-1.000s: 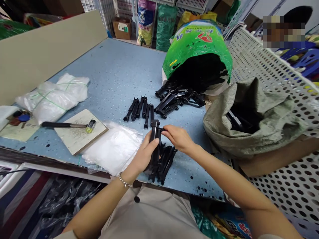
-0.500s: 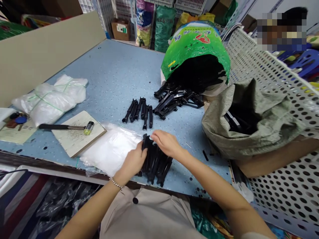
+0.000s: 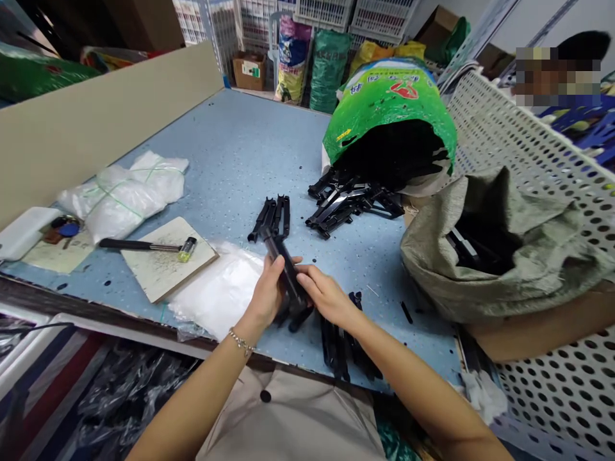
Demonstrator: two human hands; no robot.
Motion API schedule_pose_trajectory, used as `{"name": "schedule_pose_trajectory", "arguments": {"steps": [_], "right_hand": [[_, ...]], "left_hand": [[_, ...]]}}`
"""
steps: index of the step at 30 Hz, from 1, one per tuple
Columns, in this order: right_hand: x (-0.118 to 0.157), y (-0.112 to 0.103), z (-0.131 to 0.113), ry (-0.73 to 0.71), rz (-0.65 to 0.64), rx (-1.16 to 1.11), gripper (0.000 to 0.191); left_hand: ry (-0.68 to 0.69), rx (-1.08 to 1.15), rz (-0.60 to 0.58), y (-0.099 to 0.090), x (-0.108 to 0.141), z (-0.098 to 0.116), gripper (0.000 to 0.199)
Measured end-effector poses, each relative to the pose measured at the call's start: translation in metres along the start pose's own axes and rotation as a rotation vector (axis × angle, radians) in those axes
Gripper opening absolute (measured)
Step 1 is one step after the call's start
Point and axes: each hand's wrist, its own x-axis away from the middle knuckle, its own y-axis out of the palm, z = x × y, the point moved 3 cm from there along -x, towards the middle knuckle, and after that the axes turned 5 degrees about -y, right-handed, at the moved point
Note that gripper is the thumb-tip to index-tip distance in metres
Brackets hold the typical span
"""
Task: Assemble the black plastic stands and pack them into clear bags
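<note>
Over the table (image 3: 225, 147), both hands (image 3: 268, 289) (image 3: 329, 298) curl around black parts (image 3: 289, 276).

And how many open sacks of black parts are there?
2: a green sack, farther back, and a grey sack, nearer and to its right. Others may be hidden.

Head cam: worn, faces fwd & down
Worktop (image 3: 230, 147): close, seen from above
Crates (image 3: 384, 18): far bkgd, up top

Tons of room toward the speckled blue tabletop's (image 3: 230, 141) far-left corner. Right edge's jammed: bulging green plastic sack (image 3: 384, 93), slumped grey-green woven sack (image 3: 435, 275). Slim black plastic parts (image 3: 337, 352) block part of the near edge.
</note>
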Motion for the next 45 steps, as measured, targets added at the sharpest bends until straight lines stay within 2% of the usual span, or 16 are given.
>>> {"name": "schedule_pose_trajectory", "arguments": {"steps": [4, 7, 10, 14, 17, 19, 21, 24, 27, 29, 31, 35, 39, 41, 43, 45], "right_hand": [[0.018, -0.028, -0.005, -0.094, 0.265, 0.265, 0.046], [0.006, -0.042, -0.007, -0.250, 0.309, 0.394, 0.054], [-0.005, -0.042, -0.004, -0.201, 0.289, 0.243, 0.053], [0.005, -0.023, -0.006, -0.074, 0.087, -0.080, 0.055], [0.028, -0.004, -0.019, -0.233, -0.012, 0.083, 0.050], [0.039, 0.008, -0.023, -0.254, -0.027, 0.182, 0.046], [0.040, 0.012, -0.017, -0.169, -0.072, 0.101, 0.045], [0.021, -0.006, 0.006, -0.049, -0.064, -0.072, 0.045], [-0.015, -0.046, 0.036, 0.008, 0.173, 0.143, 0.036], [-0.042, -0.068, 0.052, 0.017, 0.309, 0.358, 0.027], [-0.068, -0.078, 0.062, -0.004, 0.341, 0.533, 0.036], [-0.100, -0.076, 0.072, -0.105, 0.239, 0.732, 0.043], [-0.098, -0.090, 0.068, -0.157, 0.242, 0.737, 0.033], [-0.085, -0.106, 0.058, -0.138, 0.350, 0.650, 0.030], [-0.067, -0.119, 0.042, -0.155, 0.424, 0.398, 0.027], [-0.048, -0.120, 0.022, -0.187, 0.361, 0.031, 0.026]], "left_hand": [[-0.050, -0.060, -0.089, 0.025, 0.016, 0.009, 0.058], [-0.092, -0.165, -0.183, 0.036, 0.031, 0.008, 0.062], [-0.063, -0.251, -0.163, 0.037, 0.032, 0.009, 0.064], [-0.056, -0.246, -0.060, 0.026, 0.019, 0.018, 0.060], [-0.085, -0.258, -0.020, 0.019, 0.012, 0.025, 0.055], [-0.069, -0.318, -0.047, 0.017, 0.007, 0.030, 0.054], [-0.002, -0.475, -0.092, 0.015, 0.000, 0.035, 0.055], [0.107, -1.033, -0.120, 0.006, -0.013, 0.037, 0.049], [0.065, -1.581, -0.096, -0.004, -0.020, 0.022, 0.036], [0.029, -1.687, -0.082, -0.004, -0.016, 0.005, 0.034], [0.030, -1.681, -0.074, 0.001, -0.008, -0.014, 0.034], [0.066, -1.661, -0.037, 0.005, 0.010, -0.042, 0.036], [0.182, -1.485, -0.031, -0.003, 0.015, -0.037, 0.042], [0.272, -1.337, -0.045, -0.003, 0.011, -0.022, 0.046], [0.356, -1.159, -0.046, 0.003, 0.004, -0.002, 0.054], [0.374, -0.930, -0.107, 0.015, -0.002, 0.015, 0.067]]}}
